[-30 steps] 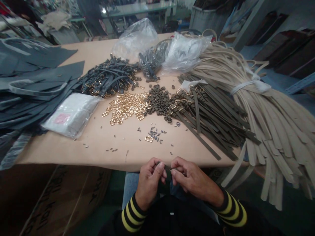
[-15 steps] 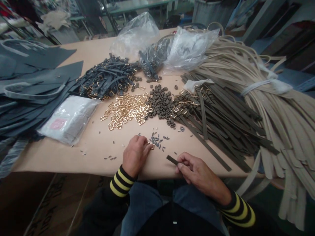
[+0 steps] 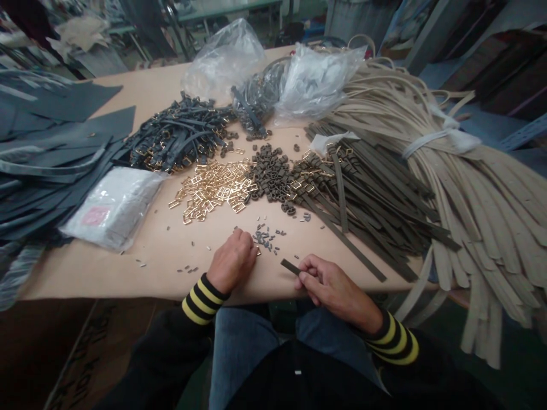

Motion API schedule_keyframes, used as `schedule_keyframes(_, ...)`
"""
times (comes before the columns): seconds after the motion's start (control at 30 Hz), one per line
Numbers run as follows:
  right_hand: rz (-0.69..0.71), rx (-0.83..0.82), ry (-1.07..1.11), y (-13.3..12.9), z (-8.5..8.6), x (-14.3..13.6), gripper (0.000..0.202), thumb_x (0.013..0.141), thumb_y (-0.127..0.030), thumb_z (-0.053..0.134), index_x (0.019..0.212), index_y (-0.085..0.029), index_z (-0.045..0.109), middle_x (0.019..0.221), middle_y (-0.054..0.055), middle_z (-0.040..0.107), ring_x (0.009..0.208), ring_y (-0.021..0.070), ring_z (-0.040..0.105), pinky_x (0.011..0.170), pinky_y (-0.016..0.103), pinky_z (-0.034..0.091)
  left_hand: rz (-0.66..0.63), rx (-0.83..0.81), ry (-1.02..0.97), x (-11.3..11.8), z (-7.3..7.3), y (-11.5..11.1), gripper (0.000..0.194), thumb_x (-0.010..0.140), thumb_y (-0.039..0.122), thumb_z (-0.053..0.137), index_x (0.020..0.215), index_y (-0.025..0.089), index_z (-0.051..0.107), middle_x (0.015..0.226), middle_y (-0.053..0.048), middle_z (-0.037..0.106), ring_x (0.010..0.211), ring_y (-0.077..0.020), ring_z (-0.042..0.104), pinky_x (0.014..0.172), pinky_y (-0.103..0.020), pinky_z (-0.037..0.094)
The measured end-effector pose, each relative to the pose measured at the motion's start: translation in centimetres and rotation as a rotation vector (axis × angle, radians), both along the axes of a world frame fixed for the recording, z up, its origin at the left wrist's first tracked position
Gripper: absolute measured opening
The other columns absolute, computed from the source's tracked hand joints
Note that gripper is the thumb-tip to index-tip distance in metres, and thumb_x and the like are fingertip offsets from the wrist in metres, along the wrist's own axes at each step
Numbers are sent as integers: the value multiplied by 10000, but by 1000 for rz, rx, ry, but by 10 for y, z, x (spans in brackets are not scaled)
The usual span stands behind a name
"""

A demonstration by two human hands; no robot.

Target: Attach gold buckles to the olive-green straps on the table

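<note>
Low over the table's near side, my left hand is closed with its knuckles up. A small part of a gold buckle shows past its fingers, which hide the rest. My right hand pinches a short dark olive strap between thumb and fingers, its free end pointing left. Between and just beyond the hands lie small grey metal pieces, scattered. Farther back is a heap of gold buckles, beside a pile of dark olive strap loops.
Dark olive straps and long beige straps cover the right side. Dark blue buckled straps lie behind the buckles. On the left are a plastic-wrapped packet and blue-grey panels. Clear plastic bags stand at the back.
My left hand has turned more knuckles-up, so less of the buckle shows. The right hand still pinches the strap. The whole view has shifted slightly.
</note>
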State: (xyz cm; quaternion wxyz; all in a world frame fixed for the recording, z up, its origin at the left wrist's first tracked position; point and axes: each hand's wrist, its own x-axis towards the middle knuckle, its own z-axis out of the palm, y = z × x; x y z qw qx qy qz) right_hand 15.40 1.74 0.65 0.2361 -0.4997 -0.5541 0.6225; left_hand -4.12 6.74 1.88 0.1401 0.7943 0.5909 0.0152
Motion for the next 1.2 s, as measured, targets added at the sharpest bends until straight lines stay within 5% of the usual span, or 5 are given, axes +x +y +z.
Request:
schedule_keyframes(0.13, 3, 2, -11, 0, 3, -1, 39, 773, -182, 371, 744, -173, 395, 685, 11, 586, 400, 54, 395, 395, 179, 313, 45, -83, -179, -3, 3, 3, 48, 745, 153, 427, 720, 159, 467, 601, 4, 476, 562, -144, 481, 577, -282, 397)
schedule_keyframes(0.27, -12, 120, -79, -2, 11, 1, 47, 757, -189, 434, 717, -164, 437, 620, -17, 539, 500, 78, 424, 480, 194, 335, 253, -376, -737, 6, 14, -9, 147, 744, 244, 478, 852, 146, 501, 533, 52, 473, 431, -86, 463, 467, -224, 393)
schedule_keyframes(0.47, 9, 206, -84, -12, 17, 3, 109, 715, -246, 544, 741, -154, 491, 633, -35, 486, 582, 95, 449, 545, 200, 358, 630, -661, -1427, 39, 9, -55, 235, 614, 267, 659, 724, 138, 495, 583, 24, 585, 532, -90, 571, 538, -202, 448)
schedule_keyframes(0.87, -7, 207, -98, -36, 8, -1, 130, 741, -204, 509, 860, -158, 485, 721, -5, 550, 658, 119, 508, 606, 221, 395, 704, -426, -1404, 62, -4, -89, 145, 650, 226, 614, 677, 125, 513, 517, 44, 562, 361, -26, 416, 378, -150, 310)
schedule_keyframes(1.2, 23, 203, -138, -41, 6, 2, 68, 736, -194, 495, 783, -148, 507, 660, -27, 496, 615, 104, 464, 580, 209, 371, 785, -706, -1571, 56, -3, -105, 239, 596, 271, 687, 657, 114, 518, 569, 28, 566, 508, -46, 511, 485, -147, 471)
